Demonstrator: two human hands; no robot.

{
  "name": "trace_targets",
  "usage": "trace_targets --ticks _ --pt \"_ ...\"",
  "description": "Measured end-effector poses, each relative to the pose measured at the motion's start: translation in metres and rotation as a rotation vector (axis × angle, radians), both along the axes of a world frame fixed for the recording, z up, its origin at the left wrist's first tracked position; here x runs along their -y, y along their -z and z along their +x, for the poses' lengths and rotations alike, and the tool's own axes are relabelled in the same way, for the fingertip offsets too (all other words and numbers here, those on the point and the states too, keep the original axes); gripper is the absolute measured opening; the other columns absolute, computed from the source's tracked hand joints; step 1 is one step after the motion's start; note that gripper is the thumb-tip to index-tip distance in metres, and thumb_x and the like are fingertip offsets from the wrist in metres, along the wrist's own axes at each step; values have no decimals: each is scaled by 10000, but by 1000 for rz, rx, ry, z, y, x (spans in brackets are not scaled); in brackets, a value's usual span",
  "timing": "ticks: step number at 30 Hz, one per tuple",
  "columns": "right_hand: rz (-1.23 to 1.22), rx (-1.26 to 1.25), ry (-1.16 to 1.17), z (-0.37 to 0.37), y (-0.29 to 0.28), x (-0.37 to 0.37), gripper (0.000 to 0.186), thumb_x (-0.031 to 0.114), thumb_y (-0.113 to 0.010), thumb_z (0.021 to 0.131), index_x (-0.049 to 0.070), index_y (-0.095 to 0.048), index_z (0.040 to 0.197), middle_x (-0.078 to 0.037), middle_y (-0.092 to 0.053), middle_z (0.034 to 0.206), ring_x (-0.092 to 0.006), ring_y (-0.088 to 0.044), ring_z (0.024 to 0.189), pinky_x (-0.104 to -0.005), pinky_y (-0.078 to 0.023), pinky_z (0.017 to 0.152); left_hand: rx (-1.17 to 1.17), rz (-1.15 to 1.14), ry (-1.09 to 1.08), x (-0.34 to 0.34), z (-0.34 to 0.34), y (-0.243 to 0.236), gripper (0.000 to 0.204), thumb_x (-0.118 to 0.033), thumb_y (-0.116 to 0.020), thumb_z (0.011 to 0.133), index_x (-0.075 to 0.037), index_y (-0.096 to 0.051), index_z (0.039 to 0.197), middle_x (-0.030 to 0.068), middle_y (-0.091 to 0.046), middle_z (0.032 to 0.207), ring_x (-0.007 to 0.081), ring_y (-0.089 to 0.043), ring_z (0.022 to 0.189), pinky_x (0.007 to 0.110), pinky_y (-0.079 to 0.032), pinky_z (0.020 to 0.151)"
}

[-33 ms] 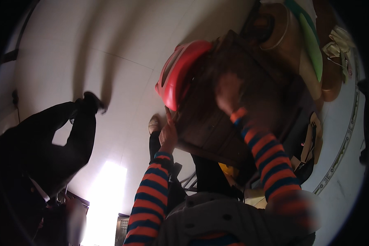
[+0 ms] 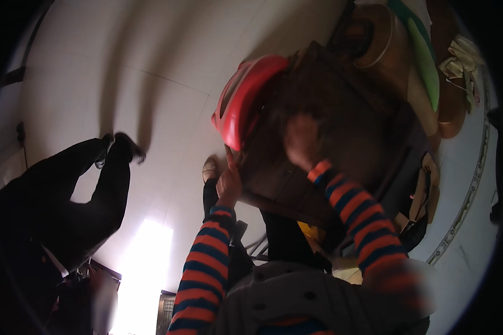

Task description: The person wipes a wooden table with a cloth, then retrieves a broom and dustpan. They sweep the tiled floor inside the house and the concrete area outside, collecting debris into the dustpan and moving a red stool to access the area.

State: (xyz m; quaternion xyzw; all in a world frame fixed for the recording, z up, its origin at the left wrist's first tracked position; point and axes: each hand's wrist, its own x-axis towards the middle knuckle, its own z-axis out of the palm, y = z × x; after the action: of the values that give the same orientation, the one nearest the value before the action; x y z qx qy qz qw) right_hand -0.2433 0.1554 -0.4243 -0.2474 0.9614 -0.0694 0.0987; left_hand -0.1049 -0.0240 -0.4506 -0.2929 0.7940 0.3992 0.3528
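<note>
My left hand (image 2: 228, 180) is at the near-left edge of a dark wooden table (image 2: 279, 190), its index finger stretched out toward the bottom of a red plastic object (image 2: 241, 106) with a pale inset. The red object lies along the table's left side. My right hand (image 2: 302, 139) is over the middle of the dark top, to the right of the red object. Motion blur smears its fingers and the dark area just beyond them, so I cannot make out whether it holds anything.
A person in dark trousers (image 2: 56, 190) is at the left on the pale floor (image 2: 173, 111). To the right are brown seating (image 2: 374, 44), a green cushion (image 2: 422, 61), pale cloth (image 2: 458, 61) and cardboard (image 2: 422, 195). A yellow item (image 2: 310, 229) shows under the table.
My right hand has moved a little toward me and to the left. The other person's feet have shifted slightly. My left hand and the red object stay in place.
</note>
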Motion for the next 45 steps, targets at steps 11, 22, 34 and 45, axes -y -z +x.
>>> trace_targets --ticks 11,22,34,45 --pt "-52 -426 173 -100 25 -36 102 144 -539 674 57 -524 726 -131 -519 768 -303 -499 703 -423 -403 611 16 -60 114 3 5 13 561 -243 -235 867 -280 83 1328 188 -584 933 339 -566 860 432 -428 731" --pt "-428 207 -98 61 -6 6 190 85 -591 607 98 -521 783 -71 -455 848 -228 -462 767 -354 -367 663 -91 8 -132 2 11 20 550 -417 -148 891 -75 -568 987 179 -584 913 348 -521 920 399 -389 799" --pt "-267 78 88 -9 -51 -73 535 133 -643 605 151 -458 1107 -112 -379 1187 -299 -399 1064 -395 -333 889 -163 -46 -114 1 14 22 543 -407 -150 892 -62 -569 924 157 -588 911 341 -520 910 400 -392 783" --pt "-683 -109 151 -64 -18 -83 272 22 -565 719 99 -538 978 -114 -503 991 -262 -469 959 -345 -431 741 -158 -68 -82 3 14 19 551 -408 -136 885 -94 -573 1003 168 -597 889 342 -536 895 397 -402 786"
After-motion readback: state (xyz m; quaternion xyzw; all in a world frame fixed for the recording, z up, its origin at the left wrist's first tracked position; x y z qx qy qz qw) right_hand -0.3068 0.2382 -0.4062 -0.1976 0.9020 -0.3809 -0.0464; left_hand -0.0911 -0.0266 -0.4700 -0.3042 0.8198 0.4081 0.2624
